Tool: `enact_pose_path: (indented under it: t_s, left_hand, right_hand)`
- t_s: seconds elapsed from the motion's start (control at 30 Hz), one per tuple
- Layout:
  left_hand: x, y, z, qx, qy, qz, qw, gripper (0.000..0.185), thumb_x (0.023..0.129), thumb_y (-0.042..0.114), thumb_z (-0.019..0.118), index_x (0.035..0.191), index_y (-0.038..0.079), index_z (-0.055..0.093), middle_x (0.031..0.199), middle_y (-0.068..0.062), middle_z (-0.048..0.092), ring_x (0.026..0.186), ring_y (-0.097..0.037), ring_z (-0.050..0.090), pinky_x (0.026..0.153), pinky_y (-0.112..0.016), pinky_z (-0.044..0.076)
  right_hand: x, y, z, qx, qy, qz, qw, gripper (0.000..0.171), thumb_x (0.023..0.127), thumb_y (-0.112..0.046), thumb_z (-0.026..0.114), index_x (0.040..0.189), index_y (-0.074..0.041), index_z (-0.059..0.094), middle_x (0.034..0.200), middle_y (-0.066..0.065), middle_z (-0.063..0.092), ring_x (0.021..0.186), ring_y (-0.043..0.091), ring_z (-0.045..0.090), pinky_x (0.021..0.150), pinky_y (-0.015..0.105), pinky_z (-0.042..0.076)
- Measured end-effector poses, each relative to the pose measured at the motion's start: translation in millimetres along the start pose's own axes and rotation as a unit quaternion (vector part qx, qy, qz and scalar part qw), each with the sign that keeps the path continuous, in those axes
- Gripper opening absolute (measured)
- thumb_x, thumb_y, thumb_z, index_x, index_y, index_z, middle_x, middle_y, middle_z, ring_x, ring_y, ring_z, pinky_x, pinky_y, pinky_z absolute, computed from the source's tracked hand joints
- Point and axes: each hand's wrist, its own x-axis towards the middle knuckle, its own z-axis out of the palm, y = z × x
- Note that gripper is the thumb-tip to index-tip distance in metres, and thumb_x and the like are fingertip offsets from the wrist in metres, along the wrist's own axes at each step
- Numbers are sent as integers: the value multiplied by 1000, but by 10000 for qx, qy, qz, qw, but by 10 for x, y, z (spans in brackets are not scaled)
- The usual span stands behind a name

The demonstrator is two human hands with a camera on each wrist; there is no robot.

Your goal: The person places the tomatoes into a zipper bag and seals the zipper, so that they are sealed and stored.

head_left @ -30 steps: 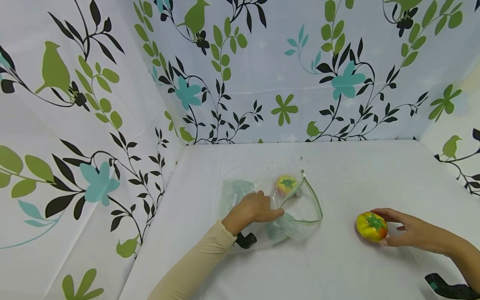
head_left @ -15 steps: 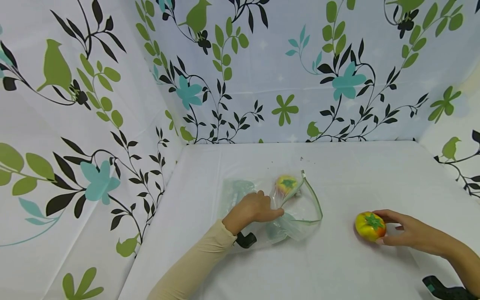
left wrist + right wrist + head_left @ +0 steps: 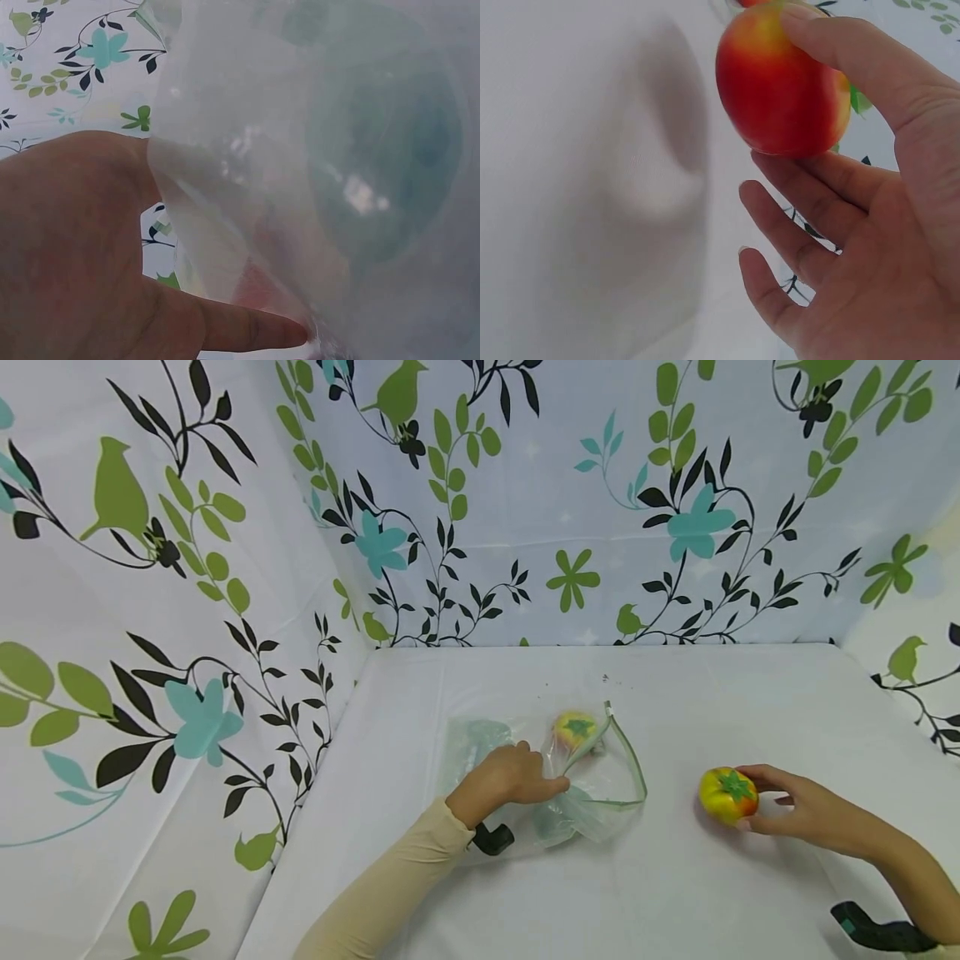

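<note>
A clear zip bag (image 3: 555, 825) with a greenish zip strip lies on the white table, its mouth spread toward the right. My left hand (image 3: 506, 782) holds the bag near its mouth; in the left wrist view the plastic (image 3: 225, 150) hangs against the thumb. Inside the bag is one yellow tomato (image 3: 574, 727) with a green top. To the right, my right hand (image 3: 817, 814) grips a second tomato (image 3: 726, 795), yellow and red with a green leafy top. The right wrist view has this tomato (image 3: 780, 82) between thumb and fingers, its shadow apart on the table.
The white table (image 3: 675, 893) runs back to a patterned cloth wall (image 3: 480, 527), with more cloth at both sides. A few dark specks (image 3: 605, 677) lie near the back. Dark devices (image 3: 877, 931) sit at both wrists.
My right hand has carried its tomato slightly left and away from me, toward the bag. The left hand and the bag stay where they were.
</note>
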Motion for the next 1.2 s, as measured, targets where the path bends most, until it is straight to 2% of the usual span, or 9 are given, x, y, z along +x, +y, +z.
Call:
enact_pose_path:
  t_s: [0.13, 0.27, 0.37, 0.47, 0.6, 0.83, 1.03, 1.2]
  left_hand:
    - [-3, -2, -1, -20, -12, -24, 10000, 78, 91, 66, 42, 128, 2, 66, 132, -17, 55, 106, -31, 61, 86, -40, 49]
    - [-8, -5, -5, -30, 5, -10, 10000, 77, 91, 66, 42, 125, 1, 67, 129, -17, 56, 104, -31, 61, 85, -40, 49]
    - [-10, -9, -7, -27, 20, -2, 10000, 77, 91, 66, 43, 124, 1, 68, 128, -17, 56, 102, -30, 61, 84, -40, 49]
    - [-8, -12, -12, -4, 37, 39, 10000, 76, 91, 65, 42, 123, 2, 68, 127, -17, 57, 101, -30, 62, 84, -40, 49]
    - [-3, -14, -20, 15, 7, 87, 10000, 75, 92, 66, 42, 123, 2, 69, 129, -17, 57, 103, -30, 61, 86, -40, 49]
    - [-9, -23, -23, -37, -17, 122, 9999, 76, 92, 66, 41, 123, 3, 69, 133, -17, 55, 106, -31, 61, 87, -40, 48]
    - [-16, -26, -21, -14, 60, 150, 9999, 75, 92, 65, 42, 122, 3, 70, 129, -16, 57, 102, -30, 62, 85, -40, 49]
    - [-16, -28, -22, 18, 64, 158, 9999, 75, 92, 65, 41, 121, 3, 70, 126, -16, 58, 98, -28, 62, 84, -39, 49]
  right_hand:
    - [92, -72, -1, -139, 156, -65, 9998, 63, 89, -25, 77, 141, -3, 49, 135, 15, 56, 109, -4, 49, 83, 29, 51]
    - [189, -169, 20, -298, 277, -88, 9991, 65, 88, -29, 78, 141, -3, 49, 133, 14, 57, 112, 12, 54, 85, 32, 51]
    - [278, -254, 61, -352, 327, -154, 9987, 66, 88, -32, 77, 140, -3, 50, 132, 13, 59, 113, 27, 57, 87, 41, 50]
    - [372, -345, 110, -291, 373, -192, 9987, 67, 88, -35, 77, 140, -3, 50, 130, 12, 60, 113, 32, 57, 88, 50, 49]
    - [509, -458, 165, -278, 389, -277, 9985, 68, 87, -37, 78, 140, -3, 51, 126, 10, 62, 110, 30, 57, 89, 55, 48]
    - [732, -608, 272, -149, 94, -340, 9993, 69, 85, -41, 79, 140, -8, 53, 120, 5, 62, 108, 26, 57, 84, 47, 51]
    - [897, -708, 327, -261, -140, -477, 9984, 71, 84, -42, 79, 140, -6, 53, 122, 6, 62, 107, 26, 57, 85, 47, 52]
    - [1006, -766, 349, -295, -322, -515, 9977, 70, 83, -40, 81, 138, -5, 54, 122, 7, 62, 105, 26, 58, 81, 40, 53]
